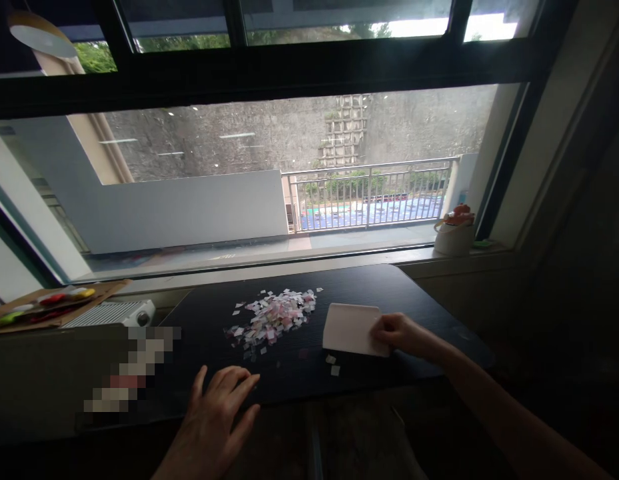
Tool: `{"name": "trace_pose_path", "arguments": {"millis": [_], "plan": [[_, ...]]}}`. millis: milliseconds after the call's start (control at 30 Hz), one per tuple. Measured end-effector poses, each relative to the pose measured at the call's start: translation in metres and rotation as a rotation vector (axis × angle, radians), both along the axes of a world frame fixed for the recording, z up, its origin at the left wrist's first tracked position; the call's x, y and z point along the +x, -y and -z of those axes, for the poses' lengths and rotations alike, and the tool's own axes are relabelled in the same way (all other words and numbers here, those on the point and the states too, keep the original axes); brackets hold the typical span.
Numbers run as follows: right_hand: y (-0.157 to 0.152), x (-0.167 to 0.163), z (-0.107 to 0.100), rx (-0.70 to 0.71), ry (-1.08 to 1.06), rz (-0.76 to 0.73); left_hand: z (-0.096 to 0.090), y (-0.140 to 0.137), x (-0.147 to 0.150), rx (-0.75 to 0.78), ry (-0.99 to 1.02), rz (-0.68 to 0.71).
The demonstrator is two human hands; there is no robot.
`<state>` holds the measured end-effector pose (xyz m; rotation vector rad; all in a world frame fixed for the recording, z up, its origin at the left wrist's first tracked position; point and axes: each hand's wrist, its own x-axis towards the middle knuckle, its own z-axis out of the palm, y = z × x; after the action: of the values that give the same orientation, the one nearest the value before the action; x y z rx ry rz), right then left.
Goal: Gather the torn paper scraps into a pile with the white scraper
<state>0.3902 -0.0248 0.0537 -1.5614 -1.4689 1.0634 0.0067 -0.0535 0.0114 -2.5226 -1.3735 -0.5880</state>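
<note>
In the head view, the right hand (392, 333) grips a white box-like object (348, 328) over the table (384, 283), beside a heap of small squares (282, 315); the left hand (220, 412) spreads, apparently empty. Most are heaped; some loose squares (335, 371) lie apart.

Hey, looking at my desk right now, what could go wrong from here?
The two loose bits below the white card lie near the front edge of the table, so a careless sweep might knock them off. Your right hand grips the card only at its right side, so it could tip or slip. Your left hand is close to the paper pile and might scatter some pieces.
</note>
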Motion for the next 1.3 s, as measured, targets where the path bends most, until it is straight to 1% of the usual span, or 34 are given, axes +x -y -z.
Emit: {"name": "trace_pose_path", "arguments": {"millis": [200, 400, 600, 700, 767, 900, 967, 1067, 1133, 1200, 1267, 1300], "plan": [[0.015, -0.005, -0.006, -0.088, -0.033, -0.142, 0.003, 0.000, -0.004, 0.011, -0.012, -0.004], [0.020, -0.002, -0.009, -0.161, -0.069, -0.250, 0.005, 0.001, -0.006, 0.013, -0.003, -0.016], [0.033, 0.007, -0.012, -0.155, -0.051, -0.345, -0.006, 0.002, -0.002, -0.038, -0.009, -0.034], [0.040, 0.011, -0.014, -0.137, -0.041, -0.391, -0.009, 0.003, -0.001, -0.046, -0.008, -0.037], [0.040, 0.012, -0.012, -0.115, -0.063, -0.367, -0.008, 0.003, 0.000, -0.048, -0.003, -0.039], [0.033, 0.006, -0.004, -0.050, -0.110, -0.226, -0.007, 0.003, 0.002, -0.051, 0.005, -0.037], [0.032, 0.002, -0.003, -0.045, -0.101, -0.242, -0.006, 0.003, 0.000, -0.052, 0.005, -0.033], [0.035, -0.001, -0.010, -0.077, -0.078, -0.335, -0.005, 0.005, -0.002, -0.048, 0.016, -0.038], [0.035, -0.003, -0.013, -0.084, -0.086, -0.322, -0.007, 0.007, -0.003, -0.065, 0.021, -0.049], [0.029, -0.008, -0.011, -0.039, -0.091, -0.208, -0.010, 0.010, -0.001, -0.091, 0.027, -0.065], [0.021, -0.019, -0.004, 0.037, -0.072, -0.067, -0.014, 0.012, 0.002, -0.108, 0.035, -0.076], [0.018, -0.027, 0.001, 0.063, -0.056, -0.022, -0.016, 0.014, 0.003, -0.114, 0.040, -0.081]]}}
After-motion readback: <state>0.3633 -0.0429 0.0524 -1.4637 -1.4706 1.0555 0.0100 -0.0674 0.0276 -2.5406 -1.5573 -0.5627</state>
